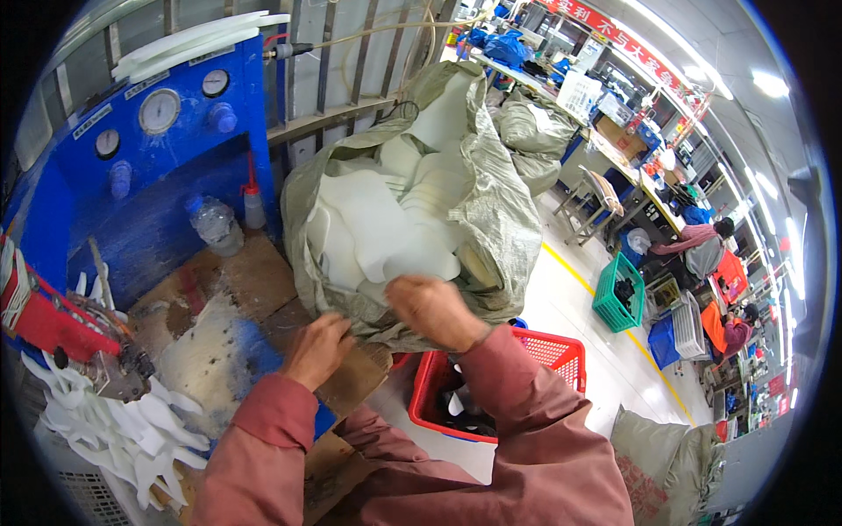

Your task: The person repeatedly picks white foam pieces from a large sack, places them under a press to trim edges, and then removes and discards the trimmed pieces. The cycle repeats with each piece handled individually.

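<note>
A large woven sack [500,219] stands in front of me with its mouth open, filled with smooth white sheet pieces [360,215]. Over the front of the pile is my right hand [434,307], its fingers curled against a blurred white sheet piece [421,260]. My left hand [320,346] is closed beside the sack's lower left edge; whatever its fingers hold, if anything, is hidden. Both forearms wear reddish sleeves.
At left is a blue machine [180,114] with gauges, holding a plastic bottle [215,226] and a red-tipped bottle [253,197]. White offcuts [114,430] pile below a red tool [61,324]. A red basket [553,355] stands beyond my right arm; a green crate [618,294] and seated people are farther right.
</note>
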